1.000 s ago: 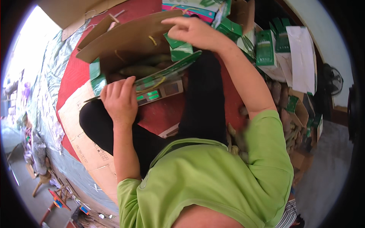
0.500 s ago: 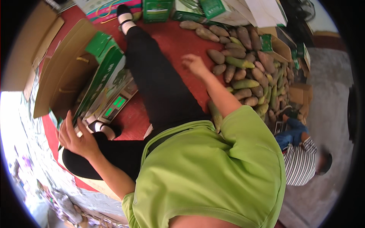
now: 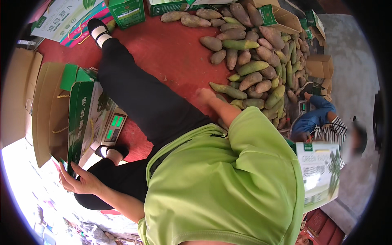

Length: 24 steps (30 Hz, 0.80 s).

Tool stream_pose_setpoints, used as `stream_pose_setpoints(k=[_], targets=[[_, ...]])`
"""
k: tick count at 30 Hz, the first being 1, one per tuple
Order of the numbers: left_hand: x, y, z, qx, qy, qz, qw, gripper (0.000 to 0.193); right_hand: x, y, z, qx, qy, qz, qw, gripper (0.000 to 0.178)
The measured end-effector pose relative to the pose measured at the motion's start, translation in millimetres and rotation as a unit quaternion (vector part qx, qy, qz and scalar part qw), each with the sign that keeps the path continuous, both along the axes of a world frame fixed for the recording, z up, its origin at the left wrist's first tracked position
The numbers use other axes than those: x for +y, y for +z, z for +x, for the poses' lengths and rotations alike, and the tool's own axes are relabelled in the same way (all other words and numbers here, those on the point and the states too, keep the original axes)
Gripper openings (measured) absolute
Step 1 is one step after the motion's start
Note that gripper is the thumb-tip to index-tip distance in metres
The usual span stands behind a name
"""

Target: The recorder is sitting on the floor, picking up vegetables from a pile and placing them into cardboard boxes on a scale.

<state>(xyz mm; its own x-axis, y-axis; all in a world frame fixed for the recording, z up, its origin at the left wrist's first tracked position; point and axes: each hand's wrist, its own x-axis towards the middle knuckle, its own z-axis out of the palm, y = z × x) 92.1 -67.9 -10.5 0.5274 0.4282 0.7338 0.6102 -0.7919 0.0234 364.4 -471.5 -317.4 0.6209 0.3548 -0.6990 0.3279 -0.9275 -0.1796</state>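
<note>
My left hand (image 3: 83, 180), fingers apart, is at the near lower corner of an open green-and-white carton (image 3: 87, 110). Its fingertips seem to touch the carton's edge. The carton stands upright on a digital scale (image 3: 113, 130) with lit green displays. My right hand (image 3: 204, 96) is low over the red floor, at the left edge of a heap of long radishes (image 3: 249, 81). Motion blur hides its fingers, and I see nothing clearly held. The closest piece is a greenish radish (image 3: 228, 90); many others are brown with soil.
My outstretched black-trousered leg (image 3: 151, 90) lies between carton and heap. More cartons (image 3: 126, 12) line the far edge. An open brown box (image 3: 286, 18) stands behind the heap. At right, a person in a striped top (image 3: 332, 126) bends by another scale (image 3: 302, 107) and a white carton (image 3: 320, 169).
The view has shifted, with the heap now further left. My left hand has come down to the carton's near corner. My right hand has moved nearer me, beside the heap. A white carton appears at right.
</note>
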Motion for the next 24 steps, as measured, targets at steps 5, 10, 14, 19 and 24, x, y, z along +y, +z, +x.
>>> stream_pose_setpoints(k=[5,10,14,19,24], targets=[[0,-2,-2,0.012,0.011,0.018,1.000,0.028,-34,20,26,-0.127,-0.030,-0.048,0.990,0.034],[1,-4,-2,0.016,0.003,0.020,1.000,0.028,-16,49,29,-0.069,0.016,-0.131,0.989,0.032],[1,-6,-1,0.020,0.004,0.018,1.000,0.026,23,43,9,-0.074,0.054,-0.062,0.994,0.033],[4,-9,-4,0.019,-0.002,0.012,1.000,0.027,48,51,4,-0.031,0.087,-0.034,0.995,0.037],[5,-6,-5,0.007,0.000,0.010,1.000,0.024,11,56,25,-0.085,0.069,-0.086,0.990,0.035]])
